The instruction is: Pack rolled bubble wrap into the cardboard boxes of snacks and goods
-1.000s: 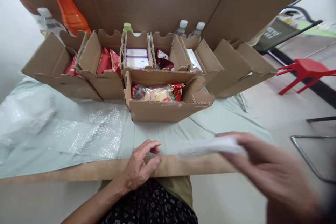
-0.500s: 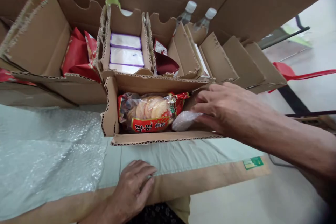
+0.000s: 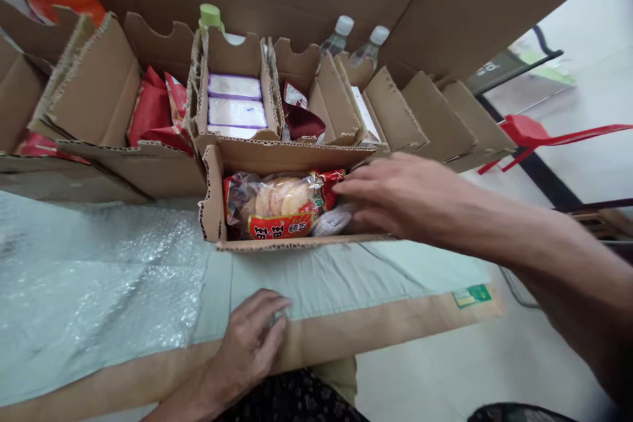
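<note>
A clear and red bag of round rice crackers (image 3: 283, 201) lies in a narrow cardboard box (image 3: 304, 245) in front of me. Against its right end rests a small bundle in white wrap (image 3: 332, 220). My right hand (image 3: 390, 192) reaches into the box's right part from the right, palm down, fingers stretched out. Its fingertips are at the bag's red end and beside the bundle; the thumb side is partly hidden. On the table's front edge lies my left hand (image 3: 257, 333), fingers loosely extended, holding nothing.
Behind the box stands a row of cardboard bins with red packets (image 3: 158, 109), purple-edged white packs (image 3: 236, 109) and a dark red packet (image 3: 302, 120). Two white-capped bottles (image 3: 341, 33) stand farther back. Bubble wrap (image 3: 113, 277) covers the table's left; a red strap (image 3: 534, 135) hangs right.
My right hand's fingers have come off the white-wrapped bundle, which now lies lower beside the cracker bag. The view has shifted slightly; my left hand stays on the table edge.
</note>
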The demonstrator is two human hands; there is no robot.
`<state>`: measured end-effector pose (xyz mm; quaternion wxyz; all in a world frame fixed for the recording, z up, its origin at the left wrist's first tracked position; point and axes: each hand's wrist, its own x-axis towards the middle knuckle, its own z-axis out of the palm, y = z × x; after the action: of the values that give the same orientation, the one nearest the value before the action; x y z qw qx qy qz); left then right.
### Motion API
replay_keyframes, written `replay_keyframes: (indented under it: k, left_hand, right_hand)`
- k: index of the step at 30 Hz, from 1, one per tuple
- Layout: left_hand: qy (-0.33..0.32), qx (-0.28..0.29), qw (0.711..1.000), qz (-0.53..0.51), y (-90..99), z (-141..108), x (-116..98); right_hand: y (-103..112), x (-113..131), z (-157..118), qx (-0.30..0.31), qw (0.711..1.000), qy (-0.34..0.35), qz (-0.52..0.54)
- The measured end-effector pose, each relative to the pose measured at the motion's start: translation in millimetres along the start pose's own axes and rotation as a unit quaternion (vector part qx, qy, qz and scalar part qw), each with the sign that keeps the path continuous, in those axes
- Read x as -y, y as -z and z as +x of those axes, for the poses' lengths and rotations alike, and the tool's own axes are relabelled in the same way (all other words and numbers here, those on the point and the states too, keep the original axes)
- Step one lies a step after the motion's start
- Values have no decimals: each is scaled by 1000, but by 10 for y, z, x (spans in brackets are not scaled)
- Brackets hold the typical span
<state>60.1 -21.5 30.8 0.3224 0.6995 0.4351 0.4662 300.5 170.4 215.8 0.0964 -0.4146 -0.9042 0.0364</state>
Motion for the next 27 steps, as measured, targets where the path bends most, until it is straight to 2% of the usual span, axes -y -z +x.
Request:
replay_keyframes:
  k: [1, 3, 4, 6, 7, 8, 11, 14, 17, 20, 23, 25, 27]
  left_hand:
    - [15, -31, 999, 6, 33, -15, -11]
    - [56, -106, 992, 24, 113, -17, -53]
    - [74, -146, 986, 29, 155, 4, -83]
    - [89, -213, 973, 14, 232, 100, -146]
    - [93, -233, 968, 1, 264, 173, -170]
    - [97, -245, 965, -13, 289, 258, -184]
    - [126, -233, 962, -67, 337, 537, -161]
    - [156, -208, 959, -115, 338, 724, -118]
    - [160, -208, 958, -112, 235, 677, -199]
    - [157, -170, 968, -101, 6, 380, -395]
    - [163, -108, 977, -87, -195, 60, -547]
    - [166, -114, 976, -80, -208, -28, -575]
    - [159, -145, 973, -85, -133, 6, -570]
  right_hand:
    - [188, 51, -120, 8, 1000, 3, -17]
    - [427, 145, -456, -67, 994, -72, -45]
    - [449, 181, -646, -118, 984, -127, -45]
    - [288, 223, -988, -210, 955, -208, 9]
    - [122, 233, -1112, -225, 944, -233, 58]
    - [-80, 240, -1190, -210, 940, -247, 108]
    - [-710, 298, -1155, -149, 927, -247, 238]
    - [-1084, 421, -951, -152, 900, -253, 321]
    - [-1134, 531, -1015, -177, 880, -268, 349]
    - [-1055, 600, -1490, -227, 865, -315, 318]
    - [-1004, 693, -2004, -279, 833, -391, 274]
    - [-994, 793, -2127, -289, 828, -401, 266]
    - [-978, 898, -2050, -280, 841, -366, 283]
